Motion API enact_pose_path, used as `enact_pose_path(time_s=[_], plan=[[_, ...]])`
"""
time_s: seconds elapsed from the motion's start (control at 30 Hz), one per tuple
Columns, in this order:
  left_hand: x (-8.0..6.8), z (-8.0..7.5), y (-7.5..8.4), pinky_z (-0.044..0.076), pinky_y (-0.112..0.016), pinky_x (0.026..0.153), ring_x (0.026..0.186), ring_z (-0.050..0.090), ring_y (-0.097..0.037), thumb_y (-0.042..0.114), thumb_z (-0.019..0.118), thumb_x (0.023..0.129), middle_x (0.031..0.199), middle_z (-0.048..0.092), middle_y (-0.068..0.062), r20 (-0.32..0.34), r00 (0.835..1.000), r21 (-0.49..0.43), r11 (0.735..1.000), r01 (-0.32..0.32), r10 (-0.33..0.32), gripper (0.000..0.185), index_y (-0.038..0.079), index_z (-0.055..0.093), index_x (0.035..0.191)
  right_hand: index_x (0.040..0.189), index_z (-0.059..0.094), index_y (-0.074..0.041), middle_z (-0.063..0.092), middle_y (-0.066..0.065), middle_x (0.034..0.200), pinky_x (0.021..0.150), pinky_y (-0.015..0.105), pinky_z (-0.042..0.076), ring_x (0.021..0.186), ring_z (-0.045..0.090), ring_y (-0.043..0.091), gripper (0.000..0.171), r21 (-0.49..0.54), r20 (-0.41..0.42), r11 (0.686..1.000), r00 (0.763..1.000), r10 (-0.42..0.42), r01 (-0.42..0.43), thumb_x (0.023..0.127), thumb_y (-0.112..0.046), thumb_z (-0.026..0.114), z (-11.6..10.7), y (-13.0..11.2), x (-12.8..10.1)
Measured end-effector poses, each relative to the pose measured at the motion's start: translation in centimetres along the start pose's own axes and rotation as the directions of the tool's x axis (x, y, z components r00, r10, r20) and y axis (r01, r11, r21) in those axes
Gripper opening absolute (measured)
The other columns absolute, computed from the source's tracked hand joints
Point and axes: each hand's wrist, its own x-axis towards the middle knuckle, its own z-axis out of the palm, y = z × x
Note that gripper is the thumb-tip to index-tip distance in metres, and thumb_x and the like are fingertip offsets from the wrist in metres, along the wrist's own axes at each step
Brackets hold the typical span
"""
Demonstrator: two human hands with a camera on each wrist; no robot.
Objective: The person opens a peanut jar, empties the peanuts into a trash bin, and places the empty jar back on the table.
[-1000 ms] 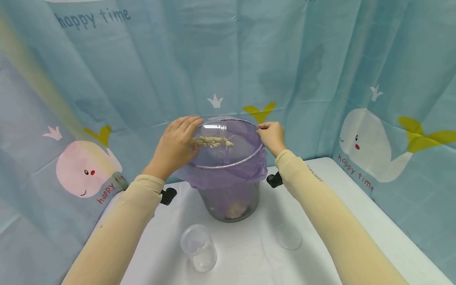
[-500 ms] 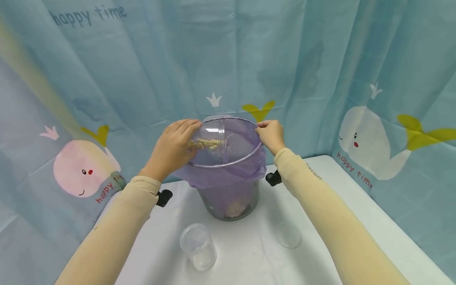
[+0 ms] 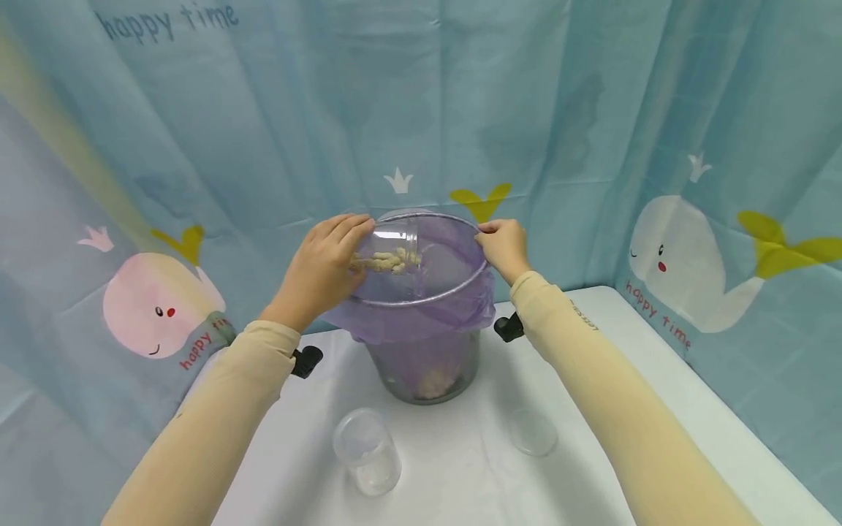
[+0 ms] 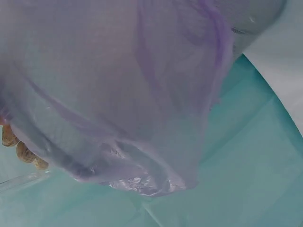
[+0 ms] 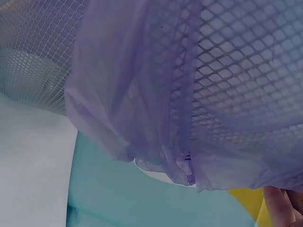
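In the head view my left hand (image 3: 324, 269) grips a clear plastic jar (image 3: 393, 235) lying on its side over the opening of a mesh bin (image 3: 434, 361), its mouth facing right. Peanuts in their shells (image 3: 388, 261) lie along the jar's lower side, some close to the mouth. A translucent purple bag (image 3: 421, 325) lines the bin and hangs over its rim (image 3: 454, 294). My right hand (image 3: 503, 250) pinches the rim and bag on the right side. In the left wrist view the bag hides most of the left hand; several peanuts (image 4: 24, 152) show at the edge.
A second clear jar (image 3: 370, 453) stands on the white table (image 3: 454, 475) in front of the bin. A clear round lid (image 3: 533, 432) lies to its right. Something pale (image 3: 435, 381) shows through the bin near its base. A blue printed curtain (image 3: 296, 109) hangs close behind.
The peanuts in the jar have shifted; those that stuck out past its mouth a second ago no longer do. Both hands have stayed nearly in place.
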Motion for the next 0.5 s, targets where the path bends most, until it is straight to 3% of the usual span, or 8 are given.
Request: enact_pose_path(time_s=[0.13,0.33,0.5], plan=[[0.07,0.13,0.14,0.04,-0.05,0.115,0.132,0.051,-0.037,-0.001,0.083,0.07,0.14,0.058,-0.017,0.019,1.0,-0.009,1.0,0.005,-0.005,0.07,0.0,0.055,0.135,0.124,0.069,-0.002,0.069,0.018,0.124,0.089,0.042,0.06,0.104,0.069,0.033,0.03,-0.001,-0.008,1.0,1.0,0.003,-0.003,0.096,-0.012,0.061,-0.18,0.1,0.01],[0.15,-0.33,0.09,0.039,-0.05,0.115,0.131,0.051,-0.039,-0.002,0.083,0.07,0.139,0.058,-0.019,-0.108,0.993,-0.051,0.998,0.033,-0.038,0.072,-0.002,0.053,0.136,0.123,0.069,-0.002,0.069,0.018,0.124,0.088,0.04,0.06,0.104,0.069,0.032,0.03,-0.008,-0.008,1.0,1.0,0.007,-0.007,0.096,-0.012,0.062,0.0,0.23,0.02],[-0.48,0.26,0.04,0.041,-0.05,0.114,0.13,0.052,-0.038,-0.002,0.081,0.071,0.138,0.059,-0.018,-0.067,0.998,-0.037,0.999,0.002,-0.004,0.069,-0.001,0.056,0.135,0.123,0.07,-0.002,0.07,0.018,0.124,0.087,0.04,0.059,0.103,0.069,0.032,0.03,-0.003,-0.015,1.0,1.0,-0.009,0.009,0.095,-0.011,0.062,0.38,0.22,0.04]])
